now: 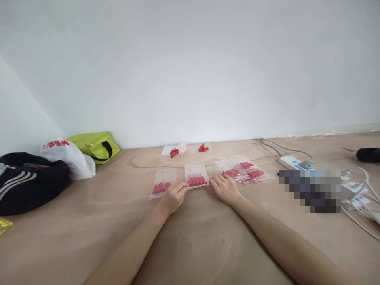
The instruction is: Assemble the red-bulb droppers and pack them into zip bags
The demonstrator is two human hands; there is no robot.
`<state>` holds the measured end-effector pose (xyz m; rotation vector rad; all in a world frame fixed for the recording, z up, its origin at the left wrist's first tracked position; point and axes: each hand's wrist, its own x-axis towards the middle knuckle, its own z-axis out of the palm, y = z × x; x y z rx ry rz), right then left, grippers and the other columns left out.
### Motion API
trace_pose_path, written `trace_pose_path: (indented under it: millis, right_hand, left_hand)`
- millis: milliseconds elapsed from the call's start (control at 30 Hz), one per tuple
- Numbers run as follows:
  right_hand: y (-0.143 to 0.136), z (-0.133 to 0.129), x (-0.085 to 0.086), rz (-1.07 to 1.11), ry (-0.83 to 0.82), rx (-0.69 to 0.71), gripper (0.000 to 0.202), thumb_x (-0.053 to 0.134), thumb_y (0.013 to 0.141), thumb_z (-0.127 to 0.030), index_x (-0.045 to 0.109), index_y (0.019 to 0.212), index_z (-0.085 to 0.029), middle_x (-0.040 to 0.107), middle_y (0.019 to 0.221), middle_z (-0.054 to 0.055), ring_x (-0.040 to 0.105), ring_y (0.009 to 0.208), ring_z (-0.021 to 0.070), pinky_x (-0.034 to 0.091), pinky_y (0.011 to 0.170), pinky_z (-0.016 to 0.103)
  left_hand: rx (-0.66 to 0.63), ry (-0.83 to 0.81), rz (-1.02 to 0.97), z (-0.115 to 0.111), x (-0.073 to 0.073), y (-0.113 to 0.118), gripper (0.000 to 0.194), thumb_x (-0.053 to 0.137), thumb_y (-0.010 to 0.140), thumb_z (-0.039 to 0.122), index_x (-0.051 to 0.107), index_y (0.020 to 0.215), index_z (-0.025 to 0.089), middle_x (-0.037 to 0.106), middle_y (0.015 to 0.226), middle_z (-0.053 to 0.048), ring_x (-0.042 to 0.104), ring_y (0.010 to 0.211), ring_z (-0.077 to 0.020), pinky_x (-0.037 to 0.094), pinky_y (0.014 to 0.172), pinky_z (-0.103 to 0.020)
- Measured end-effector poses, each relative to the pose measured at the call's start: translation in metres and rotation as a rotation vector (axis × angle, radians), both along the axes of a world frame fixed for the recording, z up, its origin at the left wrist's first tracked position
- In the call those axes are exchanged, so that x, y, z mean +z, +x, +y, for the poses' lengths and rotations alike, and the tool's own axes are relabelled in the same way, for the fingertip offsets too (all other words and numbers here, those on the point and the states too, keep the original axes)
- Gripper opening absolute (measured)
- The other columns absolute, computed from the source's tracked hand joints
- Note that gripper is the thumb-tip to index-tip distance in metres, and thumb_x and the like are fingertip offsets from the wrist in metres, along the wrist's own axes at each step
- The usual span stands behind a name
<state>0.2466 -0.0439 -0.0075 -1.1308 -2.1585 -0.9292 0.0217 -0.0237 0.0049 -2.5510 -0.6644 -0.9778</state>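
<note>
A clear zip bag point(196, 174) with several red-ended pieces in a row lies flat between my hands. My left hand point(173, 196) pinches its near left corner, fingers closed. At the near right corner, my right hand point(225, 189) has its fingers bent and pressed together on the bag's edge. Left of it lies another clear bag point(162, 180) with similar red pieces, partly behind my left hand. Beyond my right hand, several filled bags point(247, 168) overlap in a loose pile. What the red pieces are is too small to tell.
Farther back are loose red pieces point(174, 152) on clear bags, and a second small heap point(203, 147). A black bag point(32, 184), a white plastic bag point(69, 158) and a green bag point(96, 146) stand left. To the right lie a power strip point(292, 162), cables and a blurred-out object point(311, 192).
</note>
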Motion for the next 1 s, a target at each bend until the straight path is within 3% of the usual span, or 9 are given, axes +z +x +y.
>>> trace_pose_path:
  millis: [133, 233, 433, 633, 800, 1000]
  right_hand:
    - [-0.003, 0.005, -0.006, 0.130, -0.101, 0.080, 0.020, 0.042, 0.084, -0.011, 0.056, 0.070, -0.016, 0.057, 0.068, 0.003, 0.047, 0.062, 0.0126, 0.027, 0.053, 0.025]
    - [-0.010, 0.013, -0.009, 0.182, -0.149, 0.115, 0.021, 0.039, 0.082, -0.004, 0.056, 0.075, -0.016, 0.058, 0.076, 0.005, 0.051, 0.066, 0.0123, 0.033, 0.056, 0.022]
    - [-0.029, 0.027, -0.009, 0.199, -0.223, 0.176, 0.023, 0.038, 0.080, -0.001, 0.055, 0.079, -0.016, 0.060, 0.089, 0.006, 0.055, 0.073, 0.0122, 0.041, 0.062, 0.021]
    - [-0.047, 0.030, -0.005, 0.216, -0.275, 0.232, 0.016, 0.043, 0.083, -0.009, 0.057, 0.080, -0.017, 0.062, 0.088, 0.004, 0.056, 0.075, 0.0123, 0.043, 0.064, 0.022]
    - [-0.042, 0.019, -0.001, 0.300, -0.292, 0.265, 0.014, 0.047, 0.084, -0.022, 0.058, 0.091, -0.017, 0.061, 0.091, 0.007, 0.055, 0.083, 0.0164, 0.043, 0.073, 0.029]
    - [-0.025, 0.000, -0.003, 0.495, -0.368, 0.269, 0.015, 0.047, 0.082, -0.020, 0.058, 0.092, -0.018, 0.058, 0.087, 0.007, 0.053, 0.080, 0.0170, 0.044, 0.071, 0.030]
  left_hand:
    - [0.100, -0.029, -0.046, -0.002, 0.004, -0.002, 0.020, 0.042, 0.087, 0.023, 0.060, 0.095, 0.016, 0.065, 0.090, -0.008, 0.059, 0.086, -0.0201, 0.048, 0.076, -0.034]
    - [0.278, -0.119, -0.060, -0.007, 0.007, -0.012, 0.038, 0.053, 0.080, 0.037, 0.052, 0.112, 0.016, 0.059, 0.108, -0.012, 0.053, 0.100, -0.0267, 0.042, 0.084, -0.042]
    - [0.512, -0.337, 0.039, -0.012, 0.002, -0.050, 0.042, 0.050, 0.077, 0.045, 0.056, 0.110, 0.019, 0.053, 0.119, -0.013, 0.046, 0.111, -0.0307, 0.037, 0.090, -0.048]
    - [0.527, -0.507, 0.049, -0.025, 0.004, -0.078, 0.042, 0.046, 0.079, 0.044, 0.056, 0.112, 0.019, 0.050, 0.124, -0.012, 0.044, 0.115, -0.0279, 0.038, 0.093, -0.044]
    - [0.530, -0.471, 0.058, -0.056, 0.006, -0.088, 0.045, 0.050, 0.076, 0.045, 0.057, 0.111, 0.018, 0.051, 0.122, -0.012, 0.047, 0.112, -0.0298, 0.043, 0.089, -0.044]
    - [0.375, -0.385, 0.006, -0.100, 0.000, -0.078, 0.038, 0.056, 0.073, 0.042, 0.059, 0.108, 0.026, 0.056, 0.112, -0.007, 0.054, 0.099, -0.0270, 0.049, 0.080, -0.039]
